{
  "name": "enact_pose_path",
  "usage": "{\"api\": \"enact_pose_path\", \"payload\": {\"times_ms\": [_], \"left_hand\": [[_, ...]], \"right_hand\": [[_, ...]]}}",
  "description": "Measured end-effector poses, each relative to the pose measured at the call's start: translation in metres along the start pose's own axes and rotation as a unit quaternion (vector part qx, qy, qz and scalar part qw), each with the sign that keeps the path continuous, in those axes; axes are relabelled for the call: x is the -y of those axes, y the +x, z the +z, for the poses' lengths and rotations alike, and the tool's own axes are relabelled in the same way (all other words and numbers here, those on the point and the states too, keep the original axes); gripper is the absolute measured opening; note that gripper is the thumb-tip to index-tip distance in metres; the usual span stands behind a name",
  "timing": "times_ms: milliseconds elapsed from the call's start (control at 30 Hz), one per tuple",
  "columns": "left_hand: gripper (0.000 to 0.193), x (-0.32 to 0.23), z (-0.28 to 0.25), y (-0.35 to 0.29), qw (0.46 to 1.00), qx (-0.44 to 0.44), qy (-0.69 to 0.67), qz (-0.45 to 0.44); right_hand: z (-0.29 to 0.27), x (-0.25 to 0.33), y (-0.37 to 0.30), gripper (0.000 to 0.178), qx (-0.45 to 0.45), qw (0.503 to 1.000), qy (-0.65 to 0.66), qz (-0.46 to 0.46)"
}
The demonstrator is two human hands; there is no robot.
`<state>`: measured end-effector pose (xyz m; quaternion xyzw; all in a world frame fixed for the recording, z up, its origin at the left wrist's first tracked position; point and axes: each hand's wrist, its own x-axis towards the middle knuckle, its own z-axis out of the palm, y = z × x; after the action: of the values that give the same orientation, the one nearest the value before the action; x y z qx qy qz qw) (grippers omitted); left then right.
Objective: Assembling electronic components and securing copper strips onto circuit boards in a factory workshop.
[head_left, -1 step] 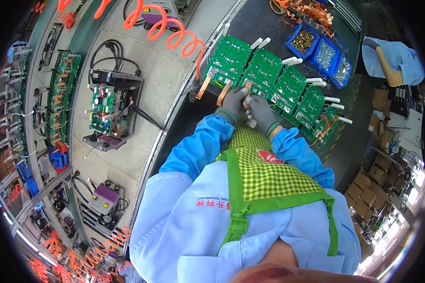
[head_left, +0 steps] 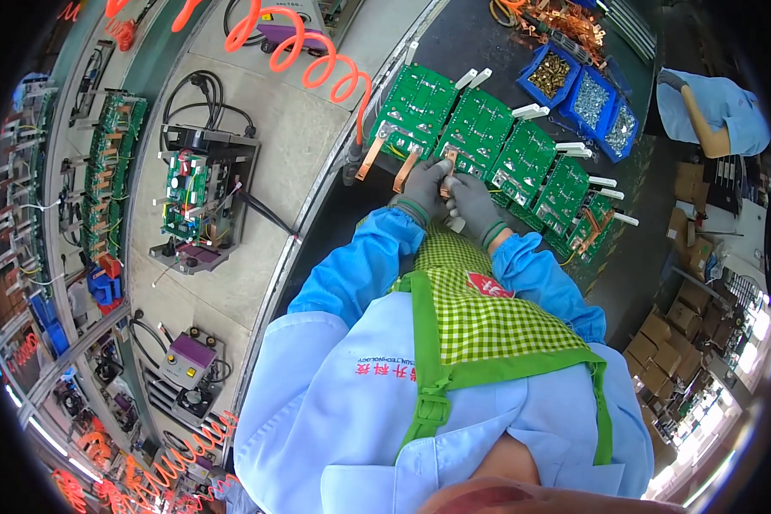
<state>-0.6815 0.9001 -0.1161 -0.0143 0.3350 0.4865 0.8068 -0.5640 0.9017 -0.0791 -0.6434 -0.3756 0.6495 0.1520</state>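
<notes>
A slanting row of several green circuit boards (head_left: 475, 120) lies in front of me, with white posts (head_left: 529, 111) along the far edge. Both hands, in grey gloves, meet at the near edge of the second board from the left. My left hand (head_left: 421, 185) pinches a copper strip (head_left: 451, 157) there. Close beside it, my right hand (head_left: 478, 206) has its fingers curled at the same strip; what they hold is mostly hidden. Two more copper strips, a straight one (head_left: 368, 159) and a bent one (head_left: 404, 174), stick out from the leftmost board toward me.
Blue bins of brass and silver fasteners (head_left: 591, 98) stand beyond the boards, near loose copper pieces (head_left: 565, 30). An orange coiled hose (head_left: 317, 64) hangs at the left. A bench holds a device with an exposed board (head_left: 188, 197). Another person (head_left: 720, 111) works at the right.
</notes>
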Motion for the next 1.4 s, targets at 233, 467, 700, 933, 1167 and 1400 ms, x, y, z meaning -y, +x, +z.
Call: {"api": "enact_pose_path", "payload": {"times_ms": [233, 467, 700, 933, 1167, 1400], "left_hand": [[0.011, -0.001, -0.003, 0.000, 0.998, -0.011, 0.057, 0.035], [0.012, 0.005, -0.015, 0.004, 0.999, 0.017, -0.007, 0.031], [0.017, 0.005, -0.007, 0.005, 0.996, -0.048, 0.078, 0.018], [0.020, 0.009, 0.003, 0.010, 0.981, -0.126, 0.127, 0.078], [0.018, 0.002, -0.003, 0.006, 0.981, -0.122, 0.147, 0.043], [0.025, 0.002, -0.002, 0.005, 0.999, -0.034, 0.026, -0.012]], "right_hand": [[0.004, 0.003, 0.003, 0.024, 0.011, 0.997, -0.034, -0.065], [0.006, -0.001, 0.004, 0.025, 0.011, 0.999, 0.024, 0.022], [0.003, 0.004, -0.003, 0.030, 0.041, 0.999, 0.030, 0.008], [-0.045, 0.040, -0.048, 0.035, 0.102, 0.987, -0.124, -0.008], [-0.235, 0.104, -0.087, 0.031, -0.031, 0.957, -0.123, -0.259], [-0.446, 0.056, 0.013, 0.033, -0.324, 0.915, -0.173, -0.165]]}}
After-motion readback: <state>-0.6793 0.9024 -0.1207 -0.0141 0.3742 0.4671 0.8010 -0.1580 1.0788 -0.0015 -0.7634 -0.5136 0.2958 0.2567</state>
